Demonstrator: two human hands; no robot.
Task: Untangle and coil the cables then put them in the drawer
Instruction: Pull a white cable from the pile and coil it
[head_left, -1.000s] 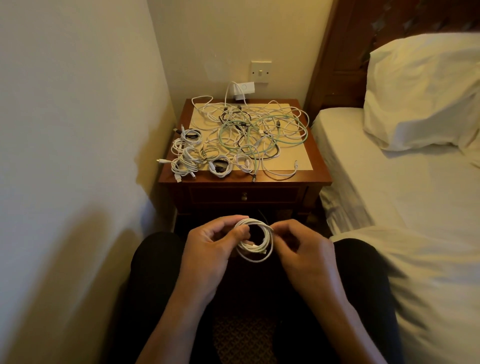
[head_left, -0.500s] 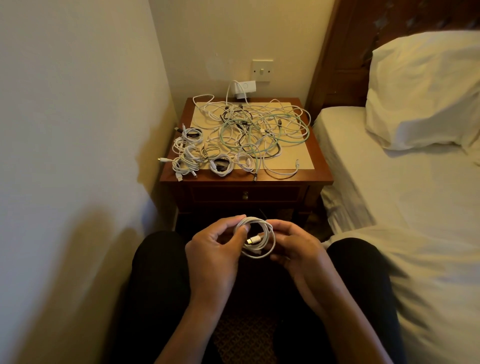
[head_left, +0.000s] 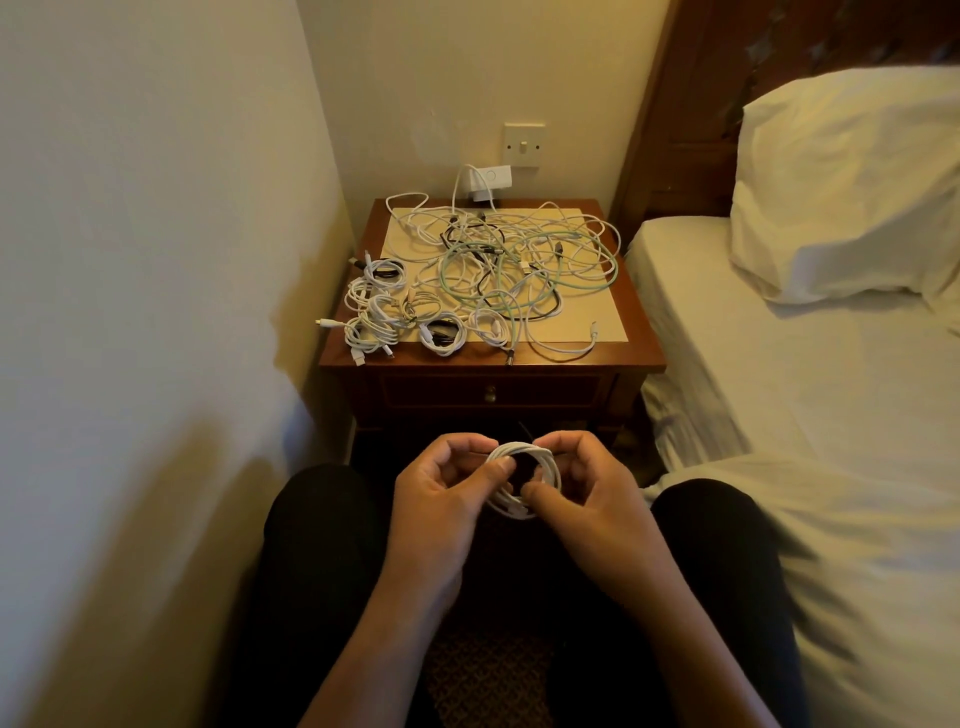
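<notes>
Hands, left (head_left: 441, 499) and right (head_left: 587, 499), both pinch white coil (head_left: 524, 480); several coils (head_left: 384, 312) done; tangle (head_left: 524, 260) remains; drawer (head_left: 491, 392) closed.

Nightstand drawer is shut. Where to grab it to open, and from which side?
Pinch the small round knob at the middle of the drawer front, coming from the front, the person's side. It is the only part that sticks out; the panel looks set within its frame, with no edge to hook. Pull straight out.
</notes>
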